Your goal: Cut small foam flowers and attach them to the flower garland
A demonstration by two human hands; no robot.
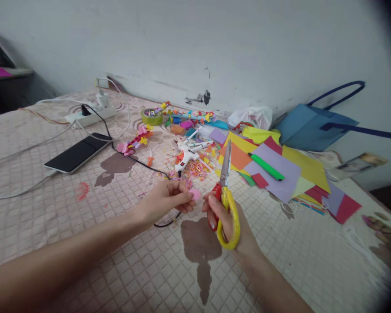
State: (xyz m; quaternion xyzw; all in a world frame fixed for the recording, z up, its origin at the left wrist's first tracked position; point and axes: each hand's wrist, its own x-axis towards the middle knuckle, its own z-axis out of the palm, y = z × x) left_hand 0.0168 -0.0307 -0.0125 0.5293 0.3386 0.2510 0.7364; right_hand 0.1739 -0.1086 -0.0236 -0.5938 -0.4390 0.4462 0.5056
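So a small pink paper scrap (pixel 194 194) is pinched between the thumb and fingertips of the left hand (pixel 169 199), held low over the beige tile-patterned cloth (pixel 117 243) and right in the middle of the view. Just beside it, almost touching, the yellow-and-red-handled scissors (pixel 227 191) are gripped by the right hand (pixel 230 224). The fingers are hooked through the loops, and the metal blades are pointed up and away and look pressed together. Both forearms are stretched in from the bottom edge. Behind the hands, a heap of tiny colourful paper clippings (pixel 197 168) is scattered around a white hot glue gun (pixel 185 155). To the right, a messy spread of coloured paper sheets (pixel 308 167) is laid out, with a bright green marker pen (pixel 266 166) resting on a lilac sheet. A string of pink and yellow paper flowers (pixel 135 141) is laid further left, near a black flat phone (pixel 78 153), which a thin black cable (pixel 140 161) is run past. A white power strip (pixel 91 115) is parked by the wall, and a roll of green tape (pixel 152 116) is set not far from it. A blue fabric bag with dark handles (pixel 316 126) is leaned against the wall on the right, with a crumpled white plastic bag (pixel 250 116) next to it.
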